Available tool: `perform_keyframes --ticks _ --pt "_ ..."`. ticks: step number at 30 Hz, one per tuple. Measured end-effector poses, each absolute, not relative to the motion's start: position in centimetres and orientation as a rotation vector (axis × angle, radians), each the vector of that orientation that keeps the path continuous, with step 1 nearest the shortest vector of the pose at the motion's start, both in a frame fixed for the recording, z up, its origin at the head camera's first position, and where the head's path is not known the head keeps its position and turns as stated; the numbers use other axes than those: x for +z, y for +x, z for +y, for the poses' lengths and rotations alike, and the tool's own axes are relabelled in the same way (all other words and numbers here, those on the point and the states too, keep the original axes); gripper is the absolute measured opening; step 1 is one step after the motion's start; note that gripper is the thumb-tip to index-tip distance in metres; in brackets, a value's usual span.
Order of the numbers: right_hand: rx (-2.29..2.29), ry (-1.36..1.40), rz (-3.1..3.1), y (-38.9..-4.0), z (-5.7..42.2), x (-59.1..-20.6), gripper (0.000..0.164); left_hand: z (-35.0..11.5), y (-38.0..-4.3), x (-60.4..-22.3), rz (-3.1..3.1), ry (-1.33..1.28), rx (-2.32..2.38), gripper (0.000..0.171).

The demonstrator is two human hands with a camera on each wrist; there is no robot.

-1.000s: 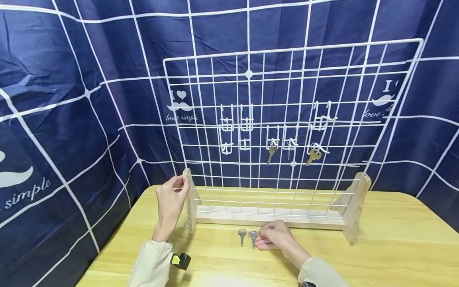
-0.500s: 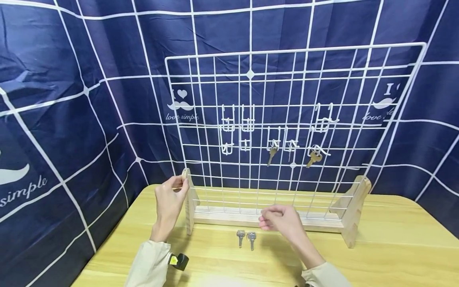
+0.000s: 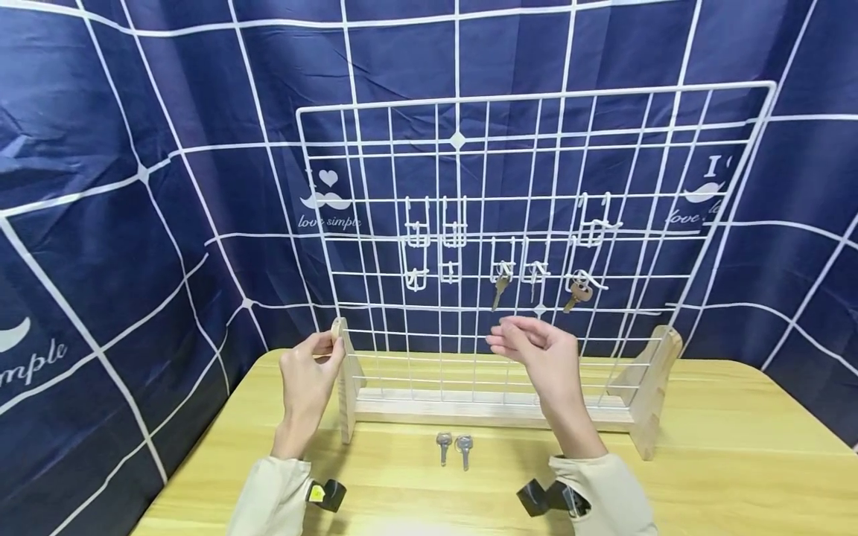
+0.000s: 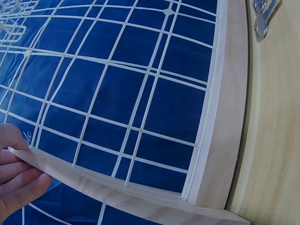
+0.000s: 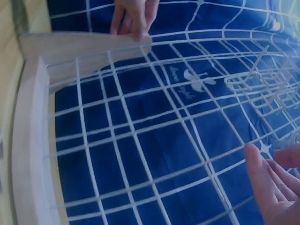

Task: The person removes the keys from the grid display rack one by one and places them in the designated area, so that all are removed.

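Note:
My left hand (image 3: 308, 383) pinches the top of the wooden end post (image 3: 345, 372) on the left of the rack. In front of the white wire grid (image 3: 462, 330), my right hand (image 3: 546, 353) is raised with thumb and fingers slightly bent; no held thing shows. Above its fingertips a dull brass key (image 3: 500, 289) hangs from a white hook (image 3: 503, 269). Further right hangs a gold key (image 3: 579, 291), and a key on the hook between them is seen edge-on. Two grey keys (image 3: 444, 448) lie side by side on the table below the rack.
Several other white hooks (image 3: 417, 235) hang on the grid with no key visible. A wooden base bar (image 3: 456, 408) joins both end posts on the yellow table (image 3: 724, 417). A dark blue cloth (image 3: 201, 97) with white lines stands behind and to the left.
My right hand has left the side of the two grey keys and risen to just under the hanging keys. The left hand stays at the post; the grey keys lie where they were.

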State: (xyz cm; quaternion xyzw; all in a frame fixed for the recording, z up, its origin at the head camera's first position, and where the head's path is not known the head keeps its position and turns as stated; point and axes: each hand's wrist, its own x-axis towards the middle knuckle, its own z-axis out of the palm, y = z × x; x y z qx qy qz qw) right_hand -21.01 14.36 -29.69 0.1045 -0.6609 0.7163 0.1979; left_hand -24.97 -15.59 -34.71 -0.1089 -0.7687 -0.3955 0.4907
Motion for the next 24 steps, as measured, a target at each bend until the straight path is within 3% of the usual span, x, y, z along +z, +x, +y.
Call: perform_keyframes --ticks 24 --pt "2.273 0.399 -1.523 -22.8 13.1 -29.0 0.034 -15.5 -25.0 -34.9 -1.856 -0.271 -0.950 0.005"
